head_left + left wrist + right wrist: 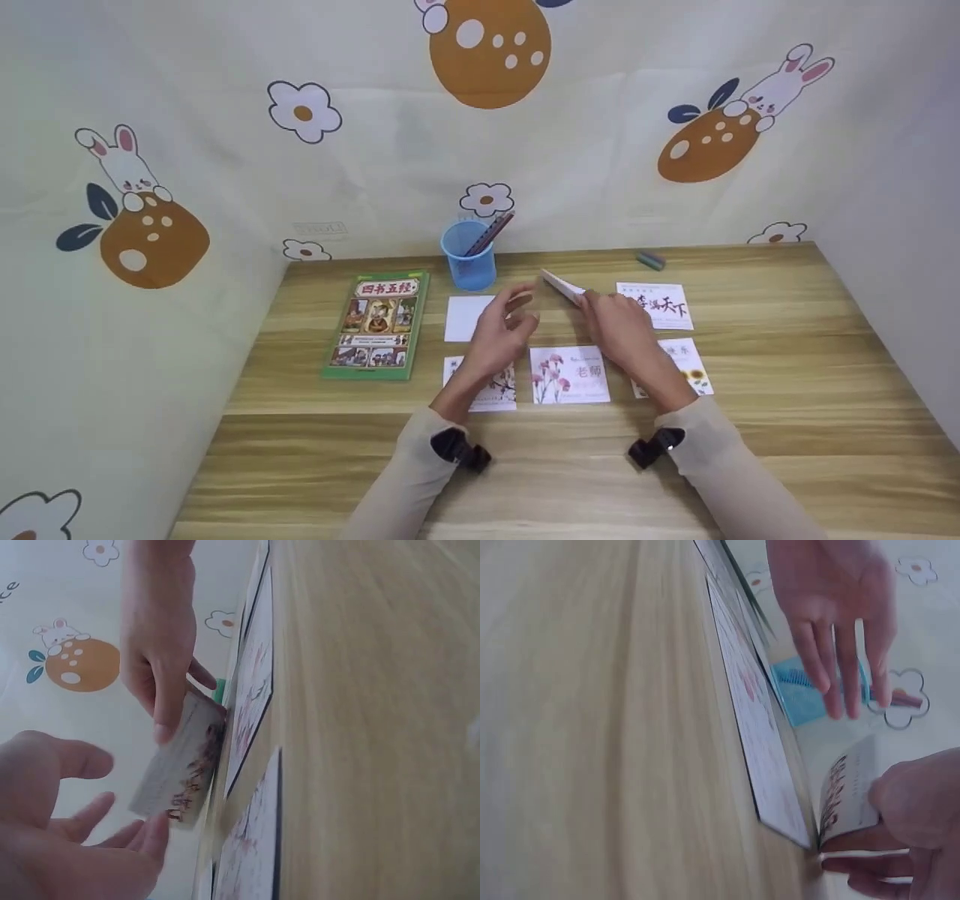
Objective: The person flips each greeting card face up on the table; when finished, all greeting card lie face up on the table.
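My right hand (pixel 619 326) pinches a white card (pixel 561 286), which stands tilted with one edge near the tabletop. In the left wrist view, print and reddish flowers show on that card (pixel 180 772). To its left, my left hand (pixel 501 336) hovers with relaxed, spread fingers and holds nothing. Beneath that hand lie a plain white card (pixel 463 319) and a card with dark blossom branches (pixel 495 394), both partly covered. Between the forearms is a pink-flower card (pixel 566 379). A sunflower card (pixel 686 364) and a red-lettered card (pixel 664 307) lie by my right hand, partly hidden.
A blue mesh cup (pixel 471 271) with pencils or pens stands at the back, near the patterned cloth wall. Left of it lies a green comic-style book (pixel 379 326). A small dark green block (pixel 650 260) sits near the table's back edge.
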`<state>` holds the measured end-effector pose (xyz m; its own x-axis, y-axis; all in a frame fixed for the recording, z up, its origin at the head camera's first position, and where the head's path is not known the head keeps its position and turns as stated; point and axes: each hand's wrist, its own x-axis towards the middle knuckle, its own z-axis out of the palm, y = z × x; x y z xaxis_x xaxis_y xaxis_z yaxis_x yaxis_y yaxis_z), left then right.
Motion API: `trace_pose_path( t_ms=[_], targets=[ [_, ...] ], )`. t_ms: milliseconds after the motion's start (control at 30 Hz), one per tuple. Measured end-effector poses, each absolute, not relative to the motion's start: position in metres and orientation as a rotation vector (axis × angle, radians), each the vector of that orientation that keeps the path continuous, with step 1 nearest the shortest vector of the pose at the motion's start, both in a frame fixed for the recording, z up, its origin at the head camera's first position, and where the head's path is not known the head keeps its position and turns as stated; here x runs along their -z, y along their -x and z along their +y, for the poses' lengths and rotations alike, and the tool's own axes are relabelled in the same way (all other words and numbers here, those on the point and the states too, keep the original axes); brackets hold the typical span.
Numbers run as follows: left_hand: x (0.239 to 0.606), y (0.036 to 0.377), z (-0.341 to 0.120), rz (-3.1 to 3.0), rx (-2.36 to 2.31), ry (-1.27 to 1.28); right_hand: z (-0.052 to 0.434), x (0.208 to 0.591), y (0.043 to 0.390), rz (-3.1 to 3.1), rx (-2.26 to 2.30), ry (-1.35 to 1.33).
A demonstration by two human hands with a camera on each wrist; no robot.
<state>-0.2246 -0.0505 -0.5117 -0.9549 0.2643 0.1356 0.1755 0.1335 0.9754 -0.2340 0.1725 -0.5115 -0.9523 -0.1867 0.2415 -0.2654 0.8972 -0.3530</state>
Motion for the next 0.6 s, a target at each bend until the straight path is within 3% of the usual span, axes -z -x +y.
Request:
trace_pose_path(
  t_ms=[400,600],
  targets=[
    [0.5125,0.2203,-0.0488,2.147,-1.945,-0.509,0.1704,0.5144,0.2358,-2.609,-1.596,-0.484],
    [0.5076,0.2242,-0.0507,2.203,-2.138,-0.367,0.1737,0.5094,0.2398,-2.61,-1.729,-0.386]
  ],
)
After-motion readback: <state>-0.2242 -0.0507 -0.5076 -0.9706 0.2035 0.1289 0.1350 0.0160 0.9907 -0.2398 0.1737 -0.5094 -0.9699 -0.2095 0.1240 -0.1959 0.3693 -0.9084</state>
